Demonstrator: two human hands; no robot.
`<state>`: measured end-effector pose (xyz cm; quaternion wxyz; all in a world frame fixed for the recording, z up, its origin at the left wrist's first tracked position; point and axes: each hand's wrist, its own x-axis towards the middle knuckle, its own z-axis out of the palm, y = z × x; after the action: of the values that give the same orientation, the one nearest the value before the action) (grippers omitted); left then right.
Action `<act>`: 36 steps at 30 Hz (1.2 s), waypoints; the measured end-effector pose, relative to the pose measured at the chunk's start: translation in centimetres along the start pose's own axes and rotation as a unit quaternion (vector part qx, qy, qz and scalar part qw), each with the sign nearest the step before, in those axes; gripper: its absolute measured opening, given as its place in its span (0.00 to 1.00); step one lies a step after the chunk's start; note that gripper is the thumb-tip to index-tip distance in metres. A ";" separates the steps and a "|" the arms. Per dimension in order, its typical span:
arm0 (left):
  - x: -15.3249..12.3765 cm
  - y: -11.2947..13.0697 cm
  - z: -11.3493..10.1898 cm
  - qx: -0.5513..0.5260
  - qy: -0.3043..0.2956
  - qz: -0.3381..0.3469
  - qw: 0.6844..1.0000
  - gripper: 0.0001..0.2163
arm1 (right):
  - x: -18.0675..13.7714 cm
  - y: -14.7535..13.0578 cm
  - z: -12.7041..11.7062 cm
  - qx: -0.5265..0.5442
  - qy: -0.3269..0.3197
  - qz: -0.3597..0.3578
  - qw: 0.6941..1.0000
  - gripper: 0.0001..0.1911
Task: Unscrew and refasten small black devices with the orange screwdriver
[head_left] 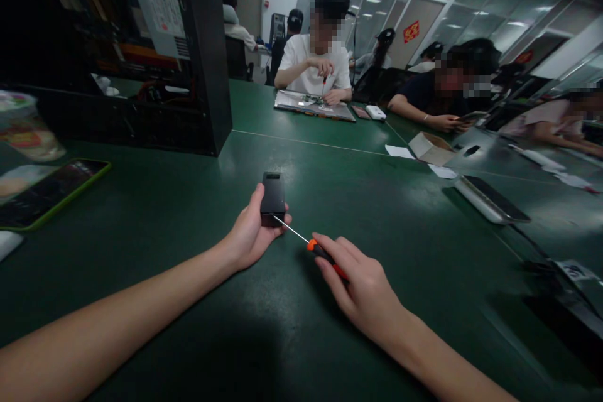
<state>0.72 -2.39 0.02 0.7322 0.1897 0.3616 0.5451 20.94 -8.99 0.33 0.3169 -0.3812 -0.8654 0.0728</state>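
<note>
My left hand (249, 233) grips the near end of a small black rectangular box (272, 195) that lies on the green table (330, 176), thumb along its left side. My right hand (360, 286) is closed on an orange-handled screwdriver (325, 255). Its thin metal shaft points up and left, and the tip touches the near end of the black box.
An open computer case (141, 56) stands at the back left. A phone in a green cover (49, 191) lies at the left. Another phone (492, 199), a small cardboard box (431, 149) and papers lie at the right. Several people sit working at the far side.
</note>
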 end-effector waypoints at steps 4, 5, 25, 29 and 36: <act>-0.4 -0.2 0.1 0.024 -0.053 -0.001 0.998 0.19 | 0.2 0.3 0.2 0.019 0.008 -0.006 1.000 0.15; -0.6 -0.3 0.1 0.026 -0.066 -0.006 0.997 0.19 | 0.2 0.4 0.2 0.023 0.013 -0.009 1.000 0.15; -0.9 0.2 0.1 0.030 -0.097 -0.098 0.990 0.09 | 1.3 4.1 -3.2 0.066 0.038 0.090 0.993 0.08; -0.8 0.0 0.1 0.046 -0.100 -0.083 0.991 0.09 | 1.2 4.5 -3.5 0.059 0.039 0.082 0.994 0.08; -0.9 -0.1 0.1 0.060 -0.115 -0.059 0.990 0.09 | 0.6 4.1 -2.1 0.044 0.005 0.028 0.999 0.10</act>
<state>0.76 -3.31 0.32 0.7873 0.2728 0.3174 0.4528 24.41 -5.97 0.73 0.3355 -0.3910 -0.8489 0.1182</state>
